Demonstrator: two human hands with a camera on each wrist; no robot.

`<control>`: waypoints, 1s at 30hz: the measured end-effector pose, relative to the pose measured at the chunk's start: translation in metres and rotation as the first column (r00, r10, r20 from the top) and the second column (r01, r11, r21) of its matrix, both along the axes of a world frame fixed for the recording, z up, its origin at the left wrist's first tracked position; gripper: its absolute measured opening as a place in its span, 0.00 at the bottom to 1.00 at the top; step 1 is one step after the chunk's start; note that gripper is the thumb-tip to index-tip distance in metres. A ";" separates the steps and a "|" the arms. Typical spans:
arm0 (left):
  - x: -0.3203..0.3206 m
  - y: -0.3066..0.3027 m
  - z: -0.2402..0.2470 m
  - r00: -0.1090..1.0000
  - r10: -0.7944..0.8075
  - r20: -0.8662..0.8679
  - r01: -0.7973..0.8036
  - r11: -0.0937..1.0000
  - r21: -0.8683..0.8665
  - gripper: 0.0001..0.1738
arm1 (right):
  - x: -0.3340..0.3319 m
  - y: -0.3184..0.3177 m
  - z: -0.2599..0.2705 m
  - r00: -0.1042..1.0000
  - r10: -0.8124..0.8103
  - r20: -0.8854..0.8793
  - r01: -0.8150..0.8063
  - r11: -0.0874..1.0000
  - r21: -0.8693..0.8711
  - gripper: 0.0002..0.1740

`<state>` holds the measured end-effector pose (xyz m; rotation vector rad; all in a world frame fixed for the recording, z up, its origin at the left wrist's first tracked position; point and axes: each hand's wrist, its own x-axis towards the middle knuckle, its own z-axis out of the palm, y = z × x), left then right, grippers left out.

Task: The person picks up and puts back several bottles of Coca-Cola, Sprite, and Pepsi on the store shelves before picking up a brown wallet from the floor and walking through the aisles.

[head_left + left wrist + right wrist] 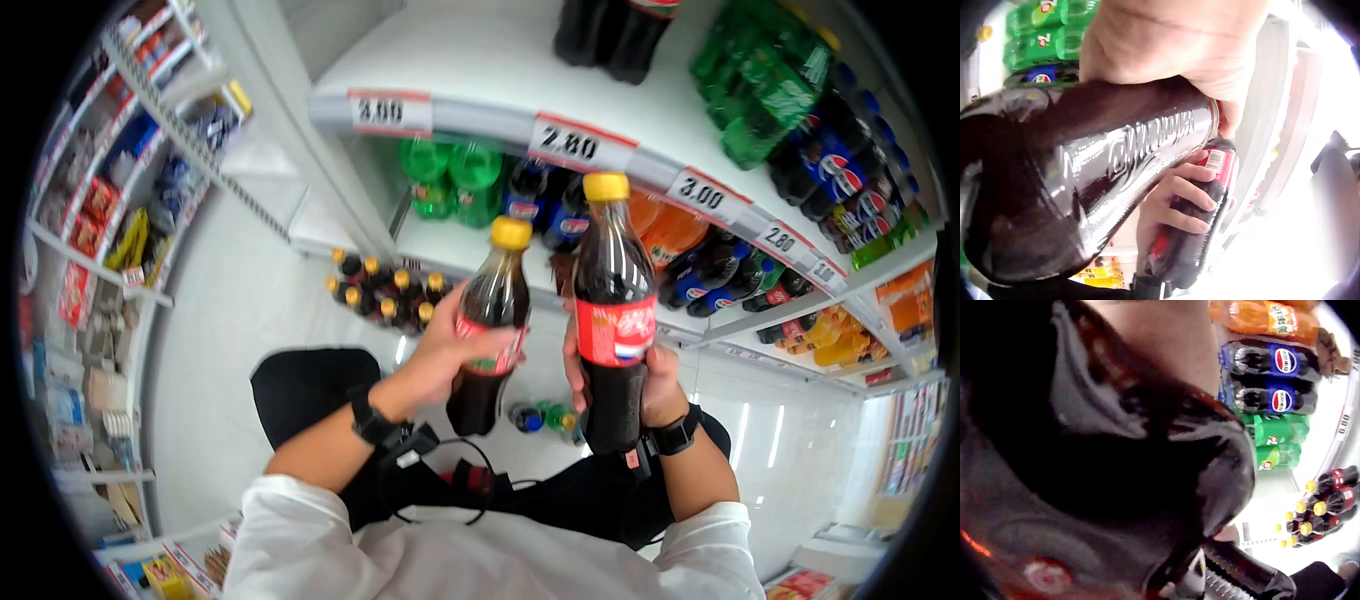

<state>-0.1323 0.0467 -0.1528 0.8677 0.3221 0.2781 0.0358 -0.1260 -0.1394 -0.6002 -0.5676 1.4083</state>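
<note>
My left hand [440, 350] grips a cola bottle [503, 285] with a yellow cap and red label, its thumb lying across the label. Beside it my right hand [660, 385] holds another cola bottle [613, 400], also yellow-capped, around the label and lower body. Both bottles stand roughly upright in front of my chest, the right one a little higher in the head view. In the left wrist view the dark lower part of the left bottle [1116, 162] fills the front, and the right hand's fingers [1188, 194] wrap the other bottle behind it.
Ahead are white shelves [480, 60] with price tags and bottles of green, orange and dark soda. Several yellow-capped cola bottles [385, 290] stand on the floor at left. More bottles [545, 415] are low between my knees. Another stocked shelf [110, 230] lines the left side.
</note>
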 end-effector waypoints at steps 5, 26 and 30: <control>0.007 -0.005 0.074 0.976 0.013 0.216 -0.081 0.946 0.313 0.50 | 0.017 -0.010 0.024 0.999 -0.028 -0.044 0.041 0.946 0.322 0.58; 0.202 0.099 0.254 0.930 0.343 0.136 -0.244 0.294 0.924 0.27 | 0.019 -0.043 0.032 0.971 -0.117 -0.210 0.195 0.891 0.409 0.46; 0.208 0.099 0.249 0.927 0.360 0.108 -0.217 0.278 0.936 0.26 | 0.021 -0.050 0.028 0.984 -0.061 -0.168 0.113 0.940 0.323 0.52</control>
